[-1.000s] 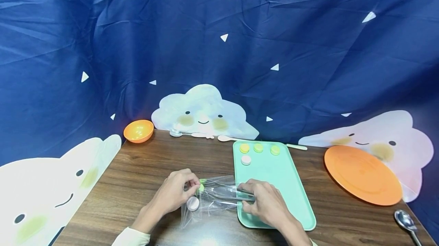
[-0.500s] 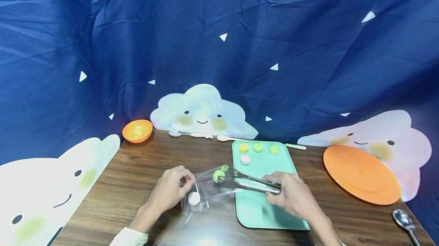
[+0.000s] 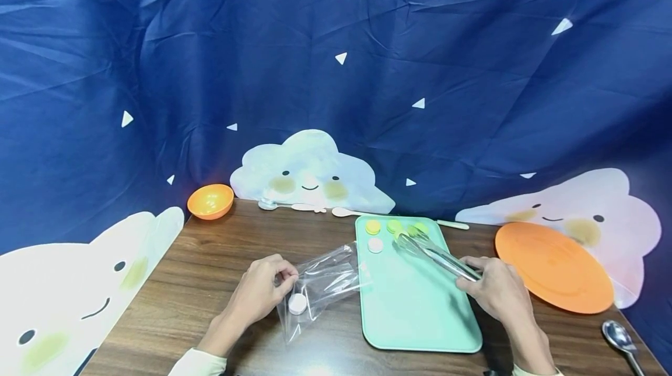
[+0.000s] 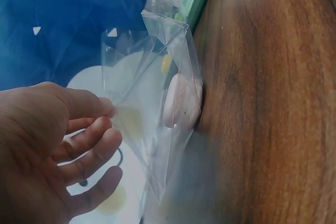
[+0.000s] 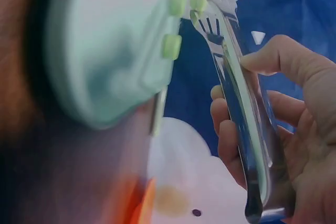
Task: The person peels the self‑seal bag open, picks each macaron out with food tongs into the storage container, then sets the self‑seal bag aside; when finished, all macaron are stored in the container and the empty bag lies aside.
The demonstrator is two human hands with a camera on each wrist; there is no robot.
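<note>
My left hand pinches the clear bag at its edge, thumb and fingertips pressed together; a pink macaron lies inside, just below my fingers. My right hand grips steel tongs, fingers curled round the handles. A green macaron sits between the tips, over the mint tray.
</note>
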